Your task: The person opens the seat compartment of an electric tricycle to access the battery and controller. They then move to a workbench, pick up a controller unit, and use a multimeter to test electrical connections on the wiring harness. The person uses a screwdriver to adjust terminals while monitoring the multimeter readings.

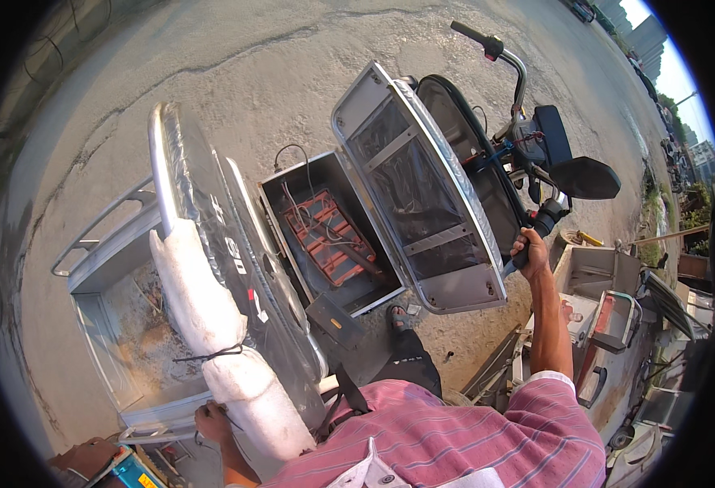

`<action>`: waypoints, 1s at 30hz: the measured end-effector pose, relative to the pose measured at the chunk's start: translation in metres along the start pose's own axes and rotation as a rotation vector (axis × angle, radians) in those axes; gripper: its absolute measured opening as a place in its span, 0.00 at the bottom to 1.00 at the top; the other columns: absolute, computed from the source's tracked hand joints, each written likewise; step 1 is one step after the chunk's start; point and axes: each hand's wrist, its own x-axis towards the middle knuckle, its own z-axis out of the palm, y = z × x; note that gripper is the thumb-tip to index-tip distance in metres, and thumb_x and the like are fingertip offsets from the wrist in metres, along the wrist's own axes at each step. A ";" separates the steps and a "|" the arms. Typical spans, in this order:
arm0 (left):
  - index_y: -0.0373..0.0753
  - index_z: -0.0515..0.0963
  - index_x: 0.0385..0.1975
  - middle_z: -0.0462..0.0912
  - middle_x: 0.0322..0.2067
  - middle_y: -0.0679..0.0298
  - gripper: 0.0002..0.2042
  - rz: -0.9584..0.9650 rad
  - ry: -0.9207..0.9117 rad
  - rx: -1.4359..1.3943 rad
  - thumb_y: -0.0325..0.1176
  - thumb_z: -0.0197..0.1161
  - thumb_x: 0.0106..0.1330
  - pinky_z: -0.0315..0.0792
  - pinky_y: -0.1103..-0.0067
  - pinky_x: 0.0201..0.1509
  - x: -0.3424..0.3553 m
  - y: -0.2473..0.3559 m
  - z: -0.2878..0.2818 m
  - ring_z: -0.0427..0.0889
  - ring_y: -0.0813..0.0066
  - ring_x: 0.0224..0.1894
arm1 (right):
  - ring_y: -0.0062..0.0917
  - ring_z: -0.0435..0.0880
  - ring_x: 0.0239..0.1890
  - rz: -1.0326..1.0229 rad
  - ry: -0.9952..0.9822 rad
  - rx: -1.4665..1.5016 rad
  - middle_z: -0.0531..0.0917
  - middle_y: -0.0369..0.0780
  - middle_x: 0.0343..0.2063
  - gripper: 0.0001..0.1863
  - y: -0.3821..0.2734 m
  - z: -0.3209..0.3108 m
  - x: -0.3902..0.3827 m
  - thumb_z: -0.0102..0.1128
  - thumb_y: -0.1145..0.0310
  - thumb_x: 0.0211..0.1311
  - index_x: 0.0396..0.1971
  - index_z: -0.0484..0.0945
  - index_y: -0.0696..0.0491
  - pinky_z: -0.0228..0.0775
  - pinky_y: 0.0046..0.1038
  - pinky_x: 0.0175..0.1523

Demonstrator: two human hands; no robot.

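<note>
My right hand (534, 254) is closed around the black handlebar grip (523, 259) of an electric cargo tricycle, arm stretched forward. Down at the lower left, my left hand (213, 422) is curled beside the cargo bed's metal edge (174, 412); a thin dark thing shows by its fingers, too small to name. Close to that hand is a white foam roll (211, 301), tied with a dark cord along the plastic-wrapped backrest (247, 272). Between the arms, a hinged seat panel (414, 195) stands tilted up beside an uncovered box (280, 195) holding orange-red batteries (329, 236) and loose wires.
A mirror (585, 177) sticks out above the right grip. The dirty cargo bed (142, 325) lies at left, with a blue box (136, 468) below it. A dark flat plate (334, 321) leans by the battery box. Scrap metal and a tray (615, 321) crowd the right side.
</note>
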 end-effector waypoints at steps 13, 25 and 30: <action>0.34 0.82 0.28 0.84 0.32 0.50 0.17 -0.059 0.075 -0.006 0.44 0.65 0.65 0.71 0.52 0.47 0.003 0.008 0.007 0.81 0.43 0.39 | 0.20 0.73 0.20 -0.022 0.064 0.006 0.71 0.30 0.19 0.10 0.012 0.028 -0.006 0.62 0.66 0.67 0.26 0.71 0.46 0.71 0.31 0.29; 0.35 0.81 0.27 0.83 0.35 0.53 0.15 -0.132 0.064 -0.005 0.43 0.65 0.65 0.69 0.56 0.53 -0.004 0.018 -0.007 0.79 0.48 0.44 | 0.20 0.73 0.19 -0.033 0.082 -0.021 0.69 0.30 0.19 0.06 0.014 0.018 0.009 0.59 0.66 0.66 0.30 0.73 0.47 0.71 0.31 0.27; 0.34 0.81 0.26 0.83 0.32 0.52 0.17 -0.037 0.102 -0.052 0.44 0.65 0.65 0.71 0.55 0.50 -0.005 0.015 -0.010 0.80 0.46 0.42 | 0.19 0.72 0.18 -0.031 0.035 -0.030 0.68 0.29 0.18 0.10 0.012 0.015 0.011 0.60 0.67 0.66 0.26 0.70 0.44 0.69 0.29 0.28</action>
